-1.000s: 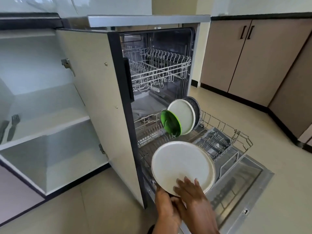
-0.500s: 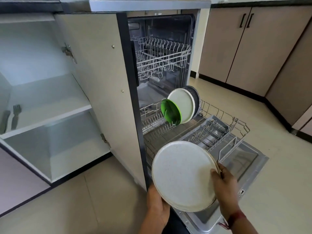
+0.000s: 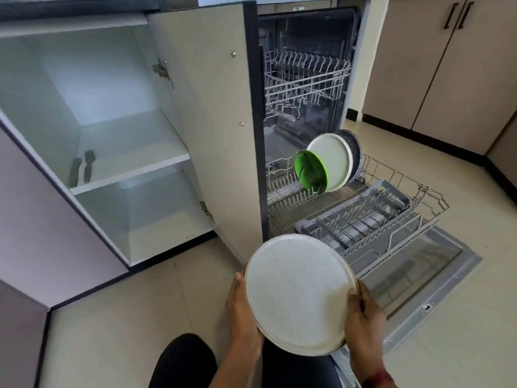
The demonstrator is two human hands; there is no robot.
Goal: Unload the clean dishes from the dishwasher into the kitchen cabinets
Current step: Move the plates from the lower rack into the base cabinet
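Observation:
A large speckled white plate (image 3: 296, 294) is held tilted in front of me, above the floor and the near corner of the dishwasher door. My left hand (image 3: 242, 309) grips its left rim from behind. My right hand (image 3: 363, 312) holds its right rim, fingers curled over the edge. In the pulled-out lower rack (image 3: 372, 208) stand a green plate (image 3: 310, 173), a white plate (image 3: 333, 161) and a dark plate (image 3: 355, 147), all on edge. The open cabinet (image 3: 131, 163) is at the left, with a fork (image 3: 89, 166) and a second utensil (image 3: 75, 172) on its middle shelf.
The cabinet door (image 3: 212, 113) stands open between the cabinet and the dishwasher. The dishwasher door (image 3: 414, 270) lies flat over the floor at the right. An upper rack (image 3: 305, 79) sits inside the machine. Brown cabinets (image 3: 436, 65) line the far right wall.
The plate has come back toward me and to the left, away from the rack. My right hand stays on its right rim. The view has shifted, so more of the open cabinet shows.

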